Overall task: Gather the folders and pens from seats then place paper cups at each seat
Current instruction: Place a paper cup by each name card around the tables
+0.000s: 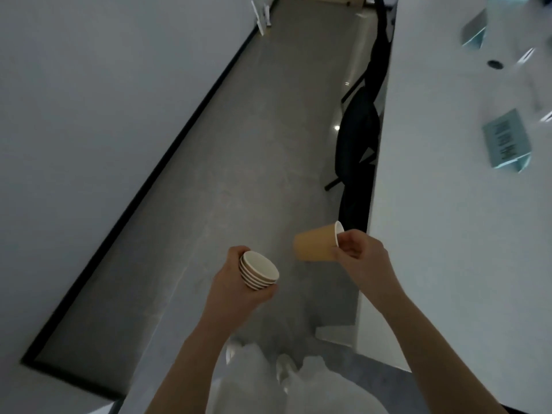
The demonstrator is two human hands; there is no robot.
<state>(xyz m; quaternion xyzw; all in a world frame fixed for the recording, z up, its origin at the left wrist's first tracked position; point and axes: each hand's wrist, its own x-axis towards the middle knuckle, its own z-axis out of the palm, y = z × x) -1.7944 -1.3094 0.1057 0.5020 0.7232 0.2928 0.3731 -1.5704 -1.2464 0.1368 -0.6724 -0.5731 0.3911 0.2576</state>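
Observation:
My left hand [236, 282] is shut on a stack of several nested paper cups [258, 270], whose white insides face up and right. My right hand [360, 252] pinches the rim of a single tan paper cup [315, 245], held on its side with its bottom pointing left. Both hands hover over the grey floor, just left of the long white table [448, 174]. No folders or pens are visible near the hands.
Black chairs [357, 144] are tucked against the table's left edge. Light-blue tent name cards [507, 141] [475, 31] and a round black port [495, 64] sit on the table. A white wall with a black skirting runs along the left of the grey aisle.

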